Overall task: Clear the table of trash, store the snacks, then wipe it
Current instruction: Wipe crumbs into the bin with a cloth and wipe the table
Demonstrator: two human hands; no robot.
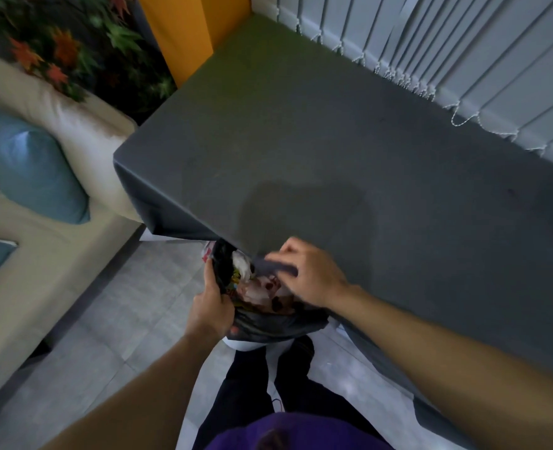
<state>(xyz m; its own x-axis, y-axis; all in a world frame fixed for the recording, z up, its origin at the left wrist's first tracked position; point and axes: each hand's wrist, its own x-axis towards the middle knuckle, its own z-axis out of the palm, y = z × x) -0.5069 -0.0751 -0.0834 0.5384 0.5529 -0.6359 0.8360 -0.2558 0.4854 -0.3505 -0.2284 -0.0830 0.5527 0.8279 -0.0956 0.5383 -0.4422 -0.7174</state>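
1. Black plastic trash bag (268,323) hangs at lower centre against the grey-clothed table's (333,141) near edge, wrappers (259,289) showing inside.
2. Left hand (212,311) grips its near rim; right hand (307,274), blurred, curls fingers over the far rim.
3. Beige sofa (41,254) with blue cushions (31,164) stands left; blinds (463,43) upper right.

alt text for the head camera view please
Two hands hold open a black trash bag of wrappers at the edge of a table under dark grey cloth: the left hand grips one side, the right hand pinches the other. A beige sofa stands left.
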